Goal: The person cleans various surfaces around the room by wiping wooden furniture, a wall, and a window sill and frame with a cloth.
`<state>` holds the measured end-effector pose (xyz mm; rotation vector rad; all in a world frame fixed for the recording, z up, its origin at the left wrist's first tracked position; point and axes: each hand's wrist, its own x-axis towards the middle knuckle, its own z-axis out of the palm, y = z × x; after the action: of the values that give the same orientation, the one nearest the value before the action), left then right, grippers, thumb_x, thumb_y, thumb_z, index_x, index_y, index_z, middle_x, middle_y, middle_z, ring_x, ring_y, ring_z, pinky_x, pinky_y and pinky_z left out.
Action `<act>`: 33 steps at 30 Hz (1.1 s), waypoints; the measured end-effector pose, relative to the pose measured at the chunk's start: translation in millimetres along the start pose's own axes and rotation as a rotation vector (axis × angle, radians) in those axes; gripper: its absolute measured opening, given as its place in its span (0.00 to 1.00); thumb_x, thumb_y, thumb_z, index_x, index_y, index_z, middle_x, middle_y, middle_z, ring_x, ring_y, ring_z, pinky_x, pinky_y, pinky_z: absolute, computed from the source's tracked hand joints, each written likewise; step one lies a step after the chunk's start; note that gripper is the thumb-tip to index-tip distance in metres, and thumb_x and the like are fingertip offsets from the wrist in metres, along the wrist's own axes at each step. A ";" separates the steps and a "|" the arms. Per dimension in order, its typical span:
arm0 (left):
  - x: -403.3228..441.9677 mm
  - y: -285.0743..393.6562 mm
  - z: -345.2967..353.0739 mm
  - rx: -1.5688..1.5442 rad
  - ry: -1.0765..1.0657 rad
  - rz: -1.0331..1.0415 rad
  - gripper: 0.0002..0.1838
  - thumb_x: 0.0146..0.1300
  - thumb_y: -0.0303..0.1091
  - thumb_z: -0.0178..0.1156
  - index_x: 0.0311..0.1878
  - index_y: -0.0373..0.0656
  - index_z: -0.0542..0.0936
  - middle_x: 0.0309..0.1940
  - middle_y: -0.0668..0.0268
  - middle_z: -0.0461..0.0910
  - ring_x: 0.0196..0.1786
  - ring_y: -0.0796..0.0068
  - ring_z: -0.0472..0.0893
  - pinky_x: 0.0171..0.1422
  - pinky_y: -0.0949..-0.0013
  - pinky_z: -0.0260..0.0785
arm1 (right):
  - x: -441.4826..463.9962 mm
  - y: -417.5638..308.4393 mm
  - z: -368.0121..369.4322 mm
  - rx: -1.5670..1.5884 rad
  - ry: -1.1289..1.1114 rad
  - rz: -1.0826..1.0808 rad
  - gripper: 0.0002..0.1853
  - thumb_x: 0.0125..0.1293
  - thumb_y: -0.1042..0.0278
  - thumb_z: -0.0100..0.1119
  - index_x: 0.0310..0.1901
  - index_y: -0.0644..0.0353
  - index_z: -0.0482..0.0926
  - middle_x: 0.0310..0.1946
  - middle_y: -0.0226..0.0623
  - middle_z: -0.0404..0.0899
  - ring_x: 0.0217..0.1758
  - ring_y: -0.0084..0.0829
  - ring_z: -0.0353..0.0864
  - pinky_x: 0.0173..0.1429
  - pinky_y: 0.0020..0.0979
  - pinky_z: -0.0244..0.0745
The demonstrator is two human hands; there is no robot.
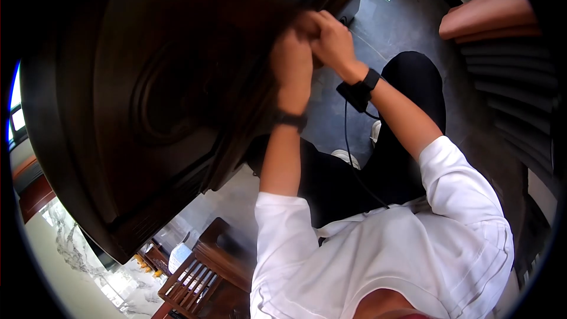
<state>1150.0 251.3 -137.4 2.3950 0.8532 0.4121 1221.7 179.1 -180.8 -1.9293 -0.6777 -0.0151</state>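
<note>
Both of my hands are close together at the edge of a large dark wooden piece of furniture (171, 82) with carved mouldings. My left hand (292, 59) is blurred and lies against the dark wood, its fingers hidden in shadow. Beside it, my right hand (332, 38) is bent with its fingers curled over towards the left one. Whether anything is between the fingers cannot be made out. A black band (290, 120) is on the left wrist, and a black device (356, 93) with a cable hanging from it is strapped at the right wrist.
Below left stands a slatted wooden chair (192, 280) on the floor. Brown and black hanging fabric (502, 65) is at the right. My dark-trousered knee (416, 77) is bent beside the furniture, over the grey floor (384, 20).
</note>
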 end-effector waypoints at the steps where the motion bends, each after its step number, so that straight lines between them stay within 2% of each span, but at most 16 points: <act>1: 5.7 5.5 5.2 -0.022 0.006 0.010 0.15 0.72 0.36 0.55 0.53 0.38 0.83 0.47 0.46 0.84 0.48 0.45 0.84 0.55 0.56 0.77 | 6.8 -1.5 -6.2 -0.016 0.004 0.004 0.14 0.60 0.63 0.61 0.49 0.43 0.83 0.41 0.38 0.81 0.44 0.51 0.82 0.45 0.45 0.79; 6: 13.6 16.4 1.0 -0.005 -0.055 -0.032 0.15 0.72 0.36 0.53 0.53 0.39 0.83 0.46 0.47 0.85 0.47 0.45 0.85 0.53 0.54 0.79 | 20.4 9.1 -11.1 -0.083 -0.024 -0.059 0.14 0.61 0.59 0.62 0.49 0.44 0.84 0.41 0.40 0.82 0.45 0.51 0.83 0.48 0.45 0.79; 9: 3.8 1.8 -8.2 -0.029 -0.043 -0.086 0.18 0.71 0.45 0.51 0.46 0.41 0.82 0.44 0.48 0.84 0.45 0.45 0.83 0.49 0.51 0.76 | 12.9 -4.7 -8.2 -0.126 -0.120 -0.072 0.15 0.62 0.56 0.60 0.50 0.45 0.84 0.42 0.41 0.82 0.45 0.52 0.83 0.48 0.46 0.79; 12: -11.2 -17.2 -25.4 0.050 -0.083 -0.172 0.19 0.72 0.45 0.50 0.47 0.40 0.82 0.42 0.49 0.85 0.44 0.47 0.84 0.47 0.52 0.77 | -0.4 -23.5 -1.2 -0.193 -0.245 -0.120 0.13 0.64 0.58 0.58 0.48 0.45 0.85 0.41 0.40 0.84 0.43 0.49 0.84 0.45 0.45 0.80; 15: -35.8 -37.8 -52.6 0.126 -0.159 -0.256 0.21 0.74 0.44 0.50 0.55 0.38 0.81 0.44 0.46 0.85 0.45 0.46 0.85 0.48 0.54 0.79 | -21.4 -45.6 11.8 -0.201 -0.308 -0.235 0.12 0.63 0.62 0.57 0.45 0.44 0.87 0.39 0.38 0.85 0.39 0.45 0.85 0.42 0.42 0.81; 18: -70.2 -71.7 -74.5 0.242 -0.124 -0.287 0.19 0.73 0.42 0.51 0.52 0.37 0.82 0.41 0.45 0.84 0.43 0.46 0.85 0.46 0.54 0.78 | -51.3 -65.8 33.9 -0.172 -0.440 -0.308 0.14 0.59 0.66 0.59 0.46 0.47 0.86 0.39 0.40 0.85 0.37 0.45 0.84 0.39 0.43 0.80; 19: -82.2 -82.0 -81.9 0.204 -0.080 -0.275 0.18 0.73 0.41 0.52 0.51 0.37 0.82 0.40 0.45 0.84 0.42 0.46 0.85 0.45 0.53 0.78 | -60.1 -70.9 40.8 -0.143 -0.494 -0.364 0.14 0.56 0.63 0.63 0.44 0.57 0.82 0.41 0.45 0.84 0.39 0.50 0.83 0.42 0.45 0.80; 21: -101.9 -94.8 -95.1 0.136 0.008 -0.250 0.16 0.72 0.40 0.53 0.48 0.37 0.82 0.39 0.45 0.84 0.41 0.46 0.85 0.44 0.53 0.78 | -77.5 -78.7 58.9 -0.128 -0.525 -0.340 0.14 0.56 0.63 0.62 0.44 0.55 0.83 0.41 0.44 0.84 0.39 0.49 0.84 0.42 0.44 0.80; 24: -102.9 -95.1 -101.0 0.160 -0.027 -0.294 0.14 0.71 0.38 0.55 0.47 0.36 0.82 0.39 0.45 0.84 0.42 0.46 0.85 0.44 0.53 0.78 | -76.6 -84.3 58.0 -0.087 -0.528 -0.346 0.13 0.58 0.66 0.60 0.45 0.49 0.86 0.40 0.38 0.85 0.38 0.44 0.84 0.40 0.42 0.80; 27: -91.1 -75.4 -87.8 0.319 -0.087 -0.251 0.14 0.72 0.37 0.54 0.49 0.36 0.82 0.40 0.44 0.84 0.43 0.46 0.85 0.46 0.54 0.79 | -66.2 -84.6 41.3 -0.095 -0.474 -0.324 0.14 0.59 0.67 0.58 0.45 0.44 0.87 0.39 0.34 0.86 0.38 0.41 0.85 0.40 0.40 0.80; 32: -91.1 -79.5 -69.8 0.054 0.049 -0.225 0.15 0.71 0.36 0.55 0.52 0.35 0.80 0.43 0.44 0.84 0.46 0.44 0.85 0.49 0.54 0.79 | -63.8 -81.1 29.7 -0.096 -0.446 -0.245 0.16 0.60 0.69 0.57 0.48 0.43 0.86 0.43 0.35 0.86 0.43 0.43 0.85 0.44 0.41 0.81; 33: -96.1 -78.0 -72.2 0.003 0.086 -0.210 0.15 0.71 0.36 0.56 0.52 0.35 0.80 0.43 0.44 0.84 0.46 0.44 0.84 0.49 0.54 0.78 | -64.5 -87.4 27.6 -0.109 -0.493 -0.210 0.17 0.60 0.68 0.57 0.51 0.42 0.85 0.48 0.36 0.85 0.46 0.44 0.84 0.47 0.41 0.81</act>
<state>1007.6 267.5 -135.6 2.2746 1.1313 0.4327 1119.2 199.4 -140.1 -1.9714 -1.2261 0.3063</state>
